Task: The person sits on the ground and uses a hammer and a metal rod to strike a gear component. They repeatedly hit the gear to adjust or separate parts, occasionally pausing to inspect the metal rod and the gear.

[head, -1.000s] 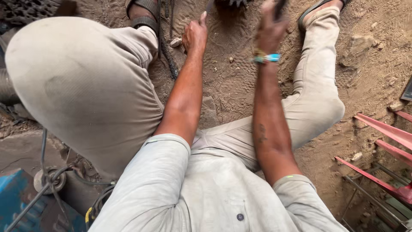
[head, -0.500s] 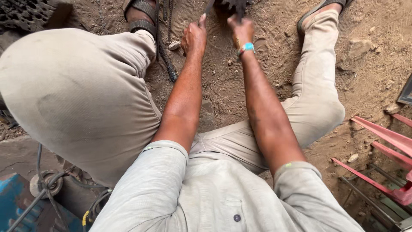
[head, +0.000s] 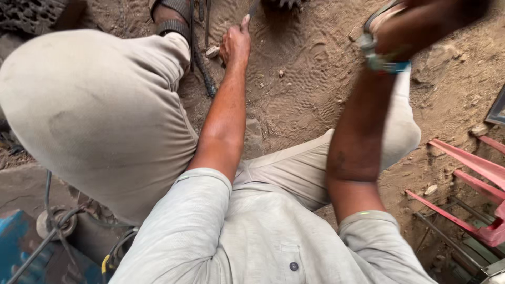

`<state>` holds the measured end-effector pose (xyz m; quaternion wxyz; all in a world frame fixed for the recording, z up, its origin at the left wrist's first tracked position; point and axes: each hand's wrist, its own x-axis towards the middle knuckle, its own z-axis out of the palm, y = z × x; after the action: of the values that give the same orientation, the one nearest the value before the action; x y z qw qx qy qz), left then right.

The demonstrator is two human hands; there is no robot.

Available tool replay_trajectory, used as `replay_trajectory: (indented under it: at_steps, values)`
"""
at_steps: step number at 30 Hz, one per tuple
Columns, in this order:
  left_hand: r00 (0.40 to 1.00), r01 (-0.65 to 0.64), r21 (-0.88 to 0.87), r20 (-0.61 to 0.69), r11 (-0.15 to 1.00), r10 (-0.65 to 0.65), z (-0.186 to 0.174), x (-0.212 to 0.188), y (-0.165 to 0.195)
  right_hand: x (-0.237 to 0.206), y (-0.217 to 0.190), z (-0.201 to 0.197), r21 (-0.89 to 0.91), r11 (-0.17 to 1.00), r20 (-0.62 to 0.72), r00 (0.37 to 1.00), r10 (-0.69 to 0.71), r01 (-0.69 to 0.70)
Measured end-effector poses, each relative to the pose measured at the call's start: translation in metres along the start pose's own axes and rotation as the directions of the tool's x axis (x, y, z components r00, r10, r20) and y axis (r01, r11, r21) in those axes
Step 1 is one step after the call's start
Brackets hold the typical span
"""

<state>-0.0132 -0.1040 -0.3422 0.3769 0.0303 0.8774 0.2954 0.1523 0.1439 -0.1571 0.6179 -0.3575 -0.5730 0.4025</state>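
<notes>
I sit on sandy ground [head: 300,94] with my knees spread. My left hand [head: 235,46] reaches forward and low, its fingers closed around a thin grey metal rod [head: 254,8]. The rod points at a dark object [head: 281,4] cut off by the top edge. My right hand [head: 421,26] is lifted high at the upper right. It is blurred and looks clenched, and what it holds is not clear. A teal bracelet [head: 386,62] sits on that wrist.
Black cables [head: 202,71] run past my sandalled left foot [head: 173,16]. A small stone [head: 212,51] lies by my left hand. Red metal bars [head: 463,168] lie at the right. A blue machine [head: 21,252] with wires stands at the bottom left, and a perforated dark block [head: 31,13] at the top left.
My right hand came down beside my left hand half a second ago and has now swung back up and to the right. My left hand has stayed in place.
</notes>
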Motion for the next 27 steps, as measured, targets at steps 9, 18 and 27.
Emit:
replay_trajectory:
  at_steps: [9, 18, 27]
  values:
    - [0.998, 0.056, 0.012, -0.026, 0.998, -0.055, -0.002, -0.001, 0.005, -0.148, 0.088, 0.055, -0.695, 0.701, 0.365, 0.761, 0.536, -0.160]
    - [0.986, 0.135, 0.078, 0.086, 0.988, -0.141, -0.010, -0.007, 0.006, -0.194, 0.048, 0.016, -0.726, 0.315, 0.060, 0.400, 0.915, -0.611]
    - [0.996, -0.014, -0.107, 0.085, 0.994, 0.023, 0.002, -0.002, -0.004, -0.206, 0.058, 0.018, -0.721, 0.603, 0.246, 0.689, 0.682, -0.340]
